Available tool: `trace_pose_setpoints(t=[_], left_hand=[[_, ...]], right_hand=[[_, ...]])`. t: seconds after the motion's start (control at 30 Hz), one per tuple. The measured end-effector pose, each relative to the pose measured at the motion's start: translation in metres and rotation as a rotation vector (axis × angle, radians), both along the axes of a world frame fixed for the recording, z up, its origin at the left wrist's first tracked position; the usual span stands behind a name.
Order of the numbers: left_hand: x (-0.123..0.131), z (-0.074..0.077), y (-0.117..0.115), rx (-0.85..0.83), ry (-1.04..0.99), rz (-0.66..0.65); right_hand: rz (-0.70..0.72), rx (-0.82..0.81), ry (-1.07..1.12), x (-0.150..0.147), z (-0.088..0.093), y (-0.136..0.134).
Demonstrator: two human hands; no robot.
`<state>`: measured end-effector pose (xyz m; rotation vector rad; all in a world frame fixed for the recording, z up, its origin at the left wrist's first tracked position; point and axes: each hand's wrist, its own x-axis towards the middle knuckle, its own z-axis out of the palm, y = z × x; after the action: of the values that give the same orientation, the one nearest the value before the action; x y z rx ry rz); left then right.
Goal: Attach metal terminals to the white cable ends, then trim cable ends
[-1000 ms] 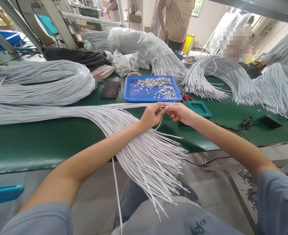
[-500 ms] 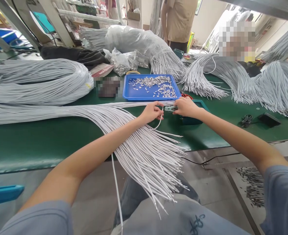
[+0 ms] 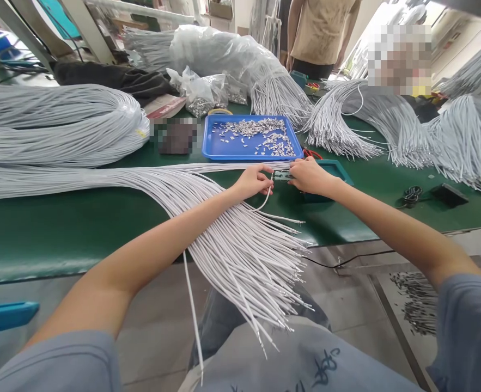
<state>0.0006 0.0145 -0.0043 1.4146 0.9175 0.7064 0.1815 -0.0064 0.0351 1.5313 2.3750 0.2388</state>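
My left hand is closed in a pinch on the end of one white cable, which bends up to the fingertips. In my right hand is a pair of pale green pliers, the jaws pointing left at the cable end. The jaws meet or nearly meet my left fingertips; what lies between them is too small to make out. Under my left forearm a bundle of white cables fans out over the table edge. Just behind my hands stands a blue tray with small metal terminals.
Beneath my right hand sits a dark green bin, with red handles beside it. Grey cable coils cover the left of the green table. More cable bundles lie at the right. A person stands behind the table.
The view has tipped slightly, so the table things sit a little higher in the picture. Both hands stay together at the cable end. The person behind appears farther right.
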Motion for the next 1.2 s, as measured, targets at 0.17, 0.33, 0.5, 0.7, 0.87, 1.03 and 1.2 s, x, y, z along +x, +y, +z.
trace_pose_setpoints(t=[0.17,0.33,0.5,0.7,0.87,1.03,1.2], left_hand=[[0.0,-0.002,0.001,0.022,0.057,0.01],[0.001,-0.008,0.005,0.13,0.126,0.042],[0.003,-0.011,0.007,0.182,0.153,0.05],[0.008,-0.009,0.004,0.191,0.171,0.085],[0.008,-0.011,0.005,0.178,0.158,0.075],[0.007,-0.015,0.006,0.182,0.137,0.059],[0.004,-0.015,0.007,0.174,0.143,0.09]], right_hand=[[0.018,-0.006,0.013,-0.004,-0.001,0.0],[0.005,-0.028,0.01,-0.01,0.0,0.0],[-0.014,-0.046,-0.022,-0.012,0.002,0.0],[-0.016,-0.042,-0.041,-0.012,0.004,-0.003],[-0.074,-0.052,0.109,0.003,0.002,0.008],[-0.262,0.023,0.293,0.021,-0.002,0.021],[-0.226,0.091,0.4,0.028,-0.011,0.024]])
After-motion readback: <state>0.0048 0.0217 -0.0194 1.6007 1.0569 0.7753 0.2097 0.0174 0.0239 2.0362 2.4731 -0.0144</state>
